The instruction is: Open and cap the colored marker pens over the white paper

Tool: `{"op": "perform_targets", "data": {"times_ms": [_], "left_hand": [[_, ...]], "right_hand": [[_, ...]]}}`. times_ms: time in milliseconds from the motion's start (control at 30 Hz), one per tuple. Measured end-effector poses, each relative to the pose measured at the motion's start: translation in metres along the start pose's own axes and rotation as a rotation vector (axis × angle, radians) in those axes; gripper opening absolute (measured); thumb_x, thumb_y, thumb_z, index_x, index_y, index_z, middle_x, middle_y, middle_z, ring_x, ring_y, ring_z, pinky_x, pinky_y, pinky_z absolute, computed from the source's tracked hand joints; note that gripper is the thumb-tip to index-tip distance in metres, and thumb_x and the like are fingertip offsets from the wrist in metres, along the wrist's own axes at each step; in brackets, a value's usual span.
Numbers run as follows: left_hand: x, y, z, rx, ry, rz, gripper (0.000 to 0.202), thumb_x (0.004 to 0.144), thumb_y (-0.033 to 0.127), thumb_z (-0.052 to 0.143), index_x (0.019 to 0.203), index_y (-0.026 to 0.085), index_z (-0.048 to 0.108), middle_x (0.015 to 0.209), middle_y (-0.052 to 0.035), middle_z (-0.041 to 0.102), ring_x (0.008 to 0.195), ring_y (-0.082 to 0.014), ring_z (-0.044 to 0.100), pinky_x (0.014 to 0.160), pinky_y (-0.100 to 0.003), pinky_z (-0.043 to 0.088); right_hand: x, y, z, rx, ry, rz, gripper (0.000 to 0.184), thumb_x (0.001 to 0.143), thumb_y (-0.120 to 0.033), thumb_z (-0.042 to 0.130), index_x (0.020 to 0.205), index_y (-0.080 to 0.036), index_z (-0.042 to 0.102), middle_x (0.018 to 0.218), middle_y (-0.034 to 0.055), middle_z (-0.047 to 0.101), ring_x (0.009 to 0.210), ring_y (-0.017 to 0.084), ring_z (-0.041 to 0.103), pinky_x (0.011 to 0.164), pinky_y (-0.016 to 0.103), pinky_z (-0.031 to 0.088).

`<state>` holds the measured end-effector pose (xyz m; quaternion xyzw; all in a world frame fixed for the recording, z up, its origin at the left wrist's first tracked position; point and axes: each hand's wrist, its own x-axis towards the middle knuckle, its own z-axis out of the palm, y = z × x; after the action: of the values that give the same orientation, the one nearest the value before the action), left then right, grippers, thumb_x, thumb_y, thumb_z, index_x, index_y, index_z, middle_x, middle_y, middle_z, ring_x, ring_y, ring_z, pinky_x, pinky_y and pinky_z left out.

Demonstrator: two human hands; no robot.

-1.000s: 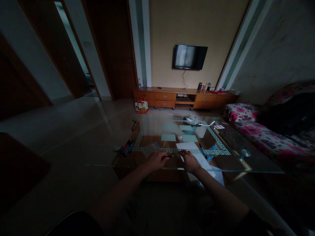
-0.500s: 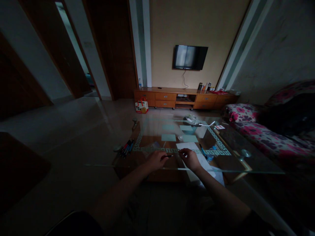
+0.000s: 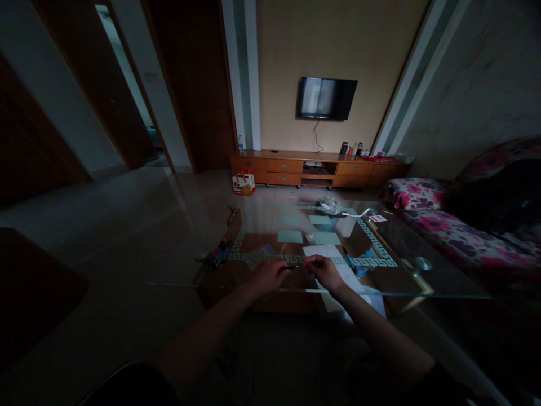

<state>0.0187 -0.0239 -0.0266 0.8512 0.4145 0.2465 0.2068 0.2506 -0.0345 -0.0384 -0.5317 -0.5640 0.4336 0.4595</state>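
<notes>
My left hand (image 3: pixel 271 274) is closed around a thin dark pen (image 3: pixel 291 267), whose tip points right. Just across from that tip is my right hand (image 3: pixel 322 270), its fingers pinched together; whatever they hold is too small and dark to make out. Both hands are over the near part of the glass table (image 3: pixel 262 286). White paper (image 3: pixel 349 275) lies beneath and beside my right hand. A bunch of pens (image 3: pixel 218 255) in dark, red and blue lies on the left of the table.
On the right of the table are a blue pen (image 3: pixel 348 258) and a blue-capped bottle (image 3: pixel 362 267). Farther back sit a plastic-wrapped bowl (image 3: pixel 328 206) and a red-and-white card (image 3: pixel 377 219). A flowered sofa (image 3: pixel 456 237) stands to the right, a TV cabinet (image 3: pixel 284 167) beyond.
My right hand has shifted slightly left, so its fingers are closer to the pen's tip. My left hand stays nearly in place, still on the pen.
</notes>
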Motion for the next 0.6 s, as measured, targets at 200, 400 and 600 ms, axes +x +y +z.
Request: {"op": "perform_targets", "data": {"times_ms": [200,400,600], "left_hand": [[-0.0007,-0.0007,0.0001,-0.016,0.000,0.011,0.020,0.092,0.031,0.051,0.097,0.019,0.067,0.093,-0.0049,0.067,0.083,-0.0179,0.060,0.073,-0.027,0.043],[-0.0012,-0.0021,0.0019,-0.040,0.008,0.033,0.019,0.092,0.030,0.052,0.097,0.020,0.066,0.093,-0.0046,0.066,0.083,-0.0177,0.059,0.072,-0.027,0.043],[-0.0020,-0.0019,0.0015,-0.034,-0.003,0.031,0.020,0.091,0.033,0.052,0.098,0.021,0.067,0.092,-0.0043,0.066,0.083,-0.0179,0.059,0.073,-0.027,0.044]], "right_hand": [[-0.0023,-0.0046,0.0018,0.066,-0.016,0.047,0.036,0.065,-0.042,0.076,0.087,-0.016,0.067,0.075,0.0021,0.069,0.065,0.014,0.059,0.060,0.026,0.045],[-0.0044,-0.0092,0.0038,0.101,-0.048,0.031,0.031,0.064,-0.039,0.077,0.084,-0.016,0.069,0.075,0.0011,0.069,0.067,0.014,0.059,0.067,0.028,0.046],[-0.0045,-0.0059,0.0055,0.066,-0.078,0.002,0.030,0.066,-0.039,0.076,0.083,-0.016,0.070,0.077,0.0023,0.070,0.070,0.016,0.061,0.071,0.030,0.047]]}}
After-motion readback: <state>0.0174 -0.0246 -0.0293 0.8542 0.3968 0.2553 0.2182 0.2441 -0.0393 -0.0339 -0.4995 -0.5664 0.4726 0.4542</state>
